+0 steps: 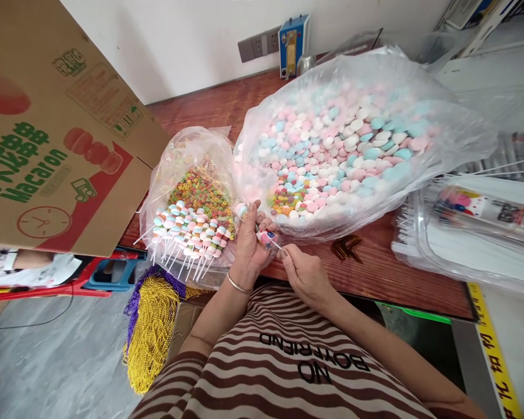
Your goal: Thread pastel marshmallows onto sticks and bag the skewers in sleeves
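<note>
My left hand [251,244] is closed around a small printed plastic wrapper [267,237] with pink and blue on it. A white lollipop stick [276,245] runs from the wrapper to my right hand [308,272], which pinches its end between thumb and fingers. What sits inside the wrapper is partly hidden by my left fingers. Close to my left hand lies a pile of candy skewers [192,233] on white sticks, over a clear bag of coloured ring candies [201,192]. Beyond my hands spreads a large clear bag [454,137] of pink, white and blue candy discs [332,151].
A cardboard box [70,192] stands at left. On the right, a clear tray [404,247] holds white sticks and printed wrappers [484,203]. Brown twist ties [347,248] lie near the table's front edge. Bead strings [152,331] hang at lower left. A blue device [293,46] stands by the wall.
</note>
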Action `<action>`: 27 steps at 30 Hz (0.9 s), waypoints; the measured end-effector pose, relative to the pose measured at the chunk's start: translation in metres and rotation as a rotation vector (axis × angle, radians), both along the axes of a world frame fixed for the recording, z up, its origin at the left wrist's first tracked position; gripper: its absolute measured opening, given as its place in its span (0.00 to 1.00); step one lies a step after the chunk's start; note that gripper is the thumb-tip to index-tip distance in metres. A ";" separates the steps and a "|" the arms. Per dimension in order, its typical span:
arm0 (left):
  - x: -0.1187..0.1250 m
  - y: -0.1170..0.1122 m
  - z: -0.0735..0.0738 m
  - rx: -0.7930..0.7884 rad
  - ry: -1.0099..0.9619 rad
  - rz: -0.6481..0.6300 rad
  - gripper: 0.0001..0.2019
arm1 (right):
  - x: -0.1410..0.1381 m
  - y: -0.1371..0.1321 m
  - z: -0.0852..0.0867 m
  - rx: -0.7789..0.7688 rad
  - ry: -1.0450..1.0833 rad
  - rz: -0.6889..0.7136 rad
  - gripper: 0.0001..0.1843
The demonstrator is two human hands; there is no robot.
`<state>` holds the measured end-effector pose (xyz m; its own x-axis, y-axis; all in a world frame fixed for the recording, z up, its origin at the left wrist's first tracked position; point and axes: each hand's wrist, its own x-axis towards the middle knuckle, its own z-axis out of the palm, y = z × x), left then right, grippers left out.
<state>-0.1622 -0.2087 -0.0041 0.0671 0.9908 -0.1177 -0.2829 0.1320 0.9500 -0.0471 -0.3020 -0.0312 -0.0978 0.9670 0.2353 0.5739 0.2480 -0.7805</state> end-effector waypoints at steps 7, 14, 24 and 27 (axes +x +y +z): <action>0.021 -0.021 -0.004 -0.087 -0.160 0.036 0.22 | -0.008 0.014 -0.009 0.041 0.090 -0.130 0.18; 0.029 -0.048 -0.014 -0.069 -0.061 -0.162 0.21 | -0.004 0.013 -0.019 0.069 0.222 -0.173 0.17; 0.015 -0.051 -0.019 0.126 0.246 -0.239 0.21 | 0.001 0.004 -0.002 -0.343 1.007 -0.006 0.20; 0.011 -0.053 -0.018 0.041 0.123 -0.340 0.23 | -0.007 0.006 -0.001 -0.443 1.263 -0.028 0.24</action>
